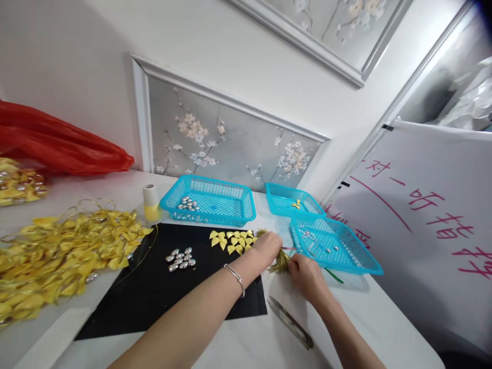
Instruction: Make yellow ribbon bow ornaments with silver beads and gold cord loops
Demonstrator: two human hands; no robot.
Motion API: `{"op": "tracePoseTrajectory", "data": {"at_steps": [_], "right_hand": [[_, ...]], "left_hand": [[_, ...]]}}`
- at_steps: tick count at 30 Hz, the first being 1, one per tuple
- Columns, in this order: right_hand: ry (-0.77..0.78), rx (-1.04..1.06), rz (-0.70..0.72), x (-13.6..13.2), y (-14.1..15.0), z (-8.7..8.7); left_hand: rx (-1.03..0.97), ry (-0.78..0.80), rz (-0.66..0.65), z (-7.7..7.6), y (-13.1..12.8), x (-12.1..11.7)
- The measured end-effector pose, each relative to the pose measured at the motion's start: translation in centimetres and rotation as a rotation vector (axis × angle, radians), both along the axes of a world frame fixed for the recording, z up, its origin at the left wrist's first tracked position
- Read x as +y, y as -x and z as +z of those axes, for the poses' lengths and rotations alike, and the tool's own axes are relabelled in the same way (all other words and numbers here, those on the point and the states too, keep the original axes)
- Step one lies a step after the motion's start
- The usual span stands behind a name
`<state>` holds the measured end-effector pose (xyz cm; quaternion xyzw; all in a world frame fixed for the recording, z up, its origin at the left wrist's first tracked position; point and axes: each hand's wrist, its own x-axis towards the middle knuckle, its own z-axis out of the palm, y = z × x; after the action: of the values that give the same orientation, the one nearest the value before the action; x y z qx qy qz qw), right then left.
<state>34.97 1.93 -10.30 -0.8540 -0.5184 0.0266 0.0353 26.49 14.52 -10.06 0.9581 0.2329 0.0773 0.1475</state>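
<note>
A bundle of thin gold-green cords [282, 262] lies at the right edge of a black mat. My left hand [269, 247], with a silver bangle on its wrist, is closed over the bundle from above. Close beside it, my right hand [306, 275] has its fingers curled in at the bundle's right side; its fingertips are partly hidden. Yellow petal-shaped pieces [236, 240] sit in rows just left of my left hand. Farther left on the mat is a small group of shiny silver beads [181, 260]. Thread snips [291, 322] rest below my hands on the white table.
Blue plastic baskets [230, 202] stand at the back and right, holding beads and small pieces. A yellow-and-white thread spool [151, 205] stands behind the black mat [154, 302]. Strung yellow petals [69, 256] are heaped at left, near a red plastic bag [65, 143].
</note>
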Motion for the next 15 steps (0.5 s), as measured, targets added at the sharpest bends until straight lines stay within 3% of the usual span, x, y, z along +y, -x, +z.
{"op": "tracePoseTrajectory", "data": {"at_steps": [7,15], "right_hand": [[0.010,-0.019,-0.049,1.2,0.5,-0.4],[0.039,-0.041,-0.060,0.6,1.6,0.7]], "left_hand": [[0.007,-0.025,-0.012,-0.4,0.1,0.2],[0.038,-0.048,-0.017,-0.9,-0.4,-0.1]]}}
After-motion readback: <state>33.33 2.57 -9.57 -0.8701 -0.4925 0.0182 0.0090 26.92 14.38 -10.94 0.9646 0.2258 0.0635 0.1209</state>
